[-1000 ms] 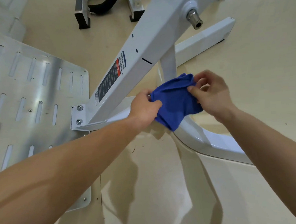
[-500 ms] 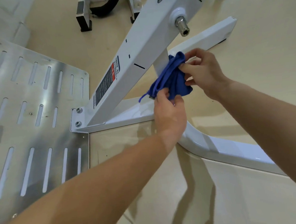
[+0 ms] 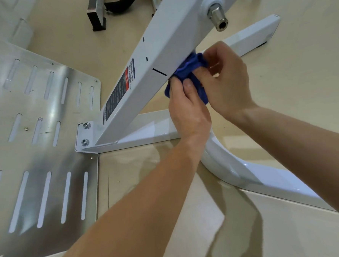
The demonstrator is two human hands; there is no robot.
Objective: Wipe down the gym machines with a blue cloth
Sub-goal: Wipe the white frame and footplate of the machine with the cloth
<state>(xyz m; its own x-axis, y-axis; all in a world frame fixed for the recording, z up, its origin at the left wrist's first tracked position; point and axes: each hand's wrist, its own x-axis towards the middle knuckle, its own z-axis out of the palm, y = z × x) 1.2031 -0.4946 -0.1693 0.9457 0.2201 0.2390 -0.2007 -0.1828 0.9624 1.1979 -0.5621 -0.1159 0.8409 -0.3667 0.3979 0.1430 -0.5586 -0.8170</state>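
Both hands on cloth, bunched up between them. Left hand grips its lower part, fingers curled round it, thumb on top. Right hand pinches the upper part, fingers curled in. Cloth touches the lower edge of the slanted white beam, which runs just left of and above both hands. Label is on the beam, left of the left hand. Steel pin sticks out of the beam above the right hand. Slotted plate lies well left of the left forearm. Curved white base tube passes under both wrists. Straight base leg lies beyond the right hand.
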